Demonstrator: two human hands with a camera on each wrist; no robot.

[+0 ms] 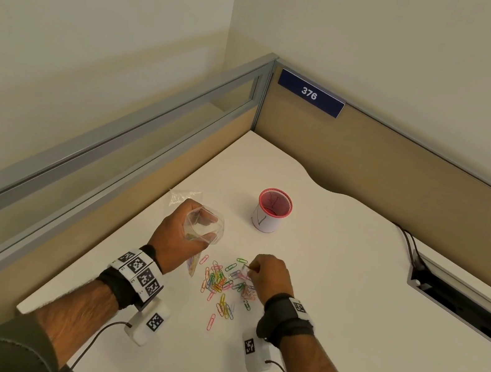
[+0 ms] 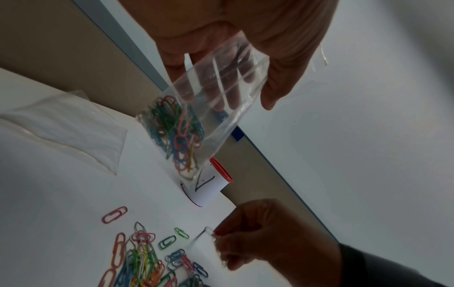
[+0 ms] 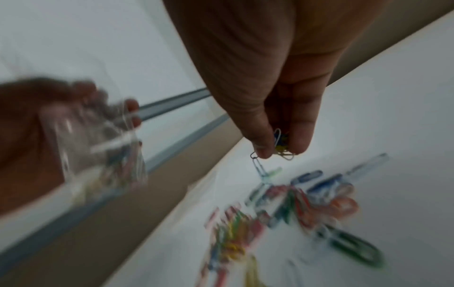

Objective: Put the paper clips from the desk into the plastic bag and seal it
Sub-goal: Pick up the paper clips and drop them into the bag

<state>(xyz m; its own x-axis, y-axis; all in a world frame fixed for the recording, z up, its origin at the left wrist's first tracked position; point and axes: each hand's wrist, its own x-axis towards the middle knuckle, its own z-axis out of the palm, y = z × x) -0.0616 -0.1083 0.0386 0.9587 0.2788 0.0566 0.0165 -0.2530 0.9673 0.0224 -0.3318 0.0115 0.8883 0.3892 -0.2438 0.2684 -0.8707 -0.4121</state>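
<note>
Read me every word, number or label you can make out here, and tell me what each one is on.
"376": white digits on the blue sign fixed to the top of the desk partition.
Pen marks on the white cup with a red rim: a scribble, not readable as letters.
Black-and-white square markers on the wristbands: coded patterns, no text.
Nothing readable on the plastic bag or the paper clips.

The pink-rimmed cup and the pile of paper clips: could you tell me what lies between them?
Bare desk between cup and pile, in the head view.
</note>
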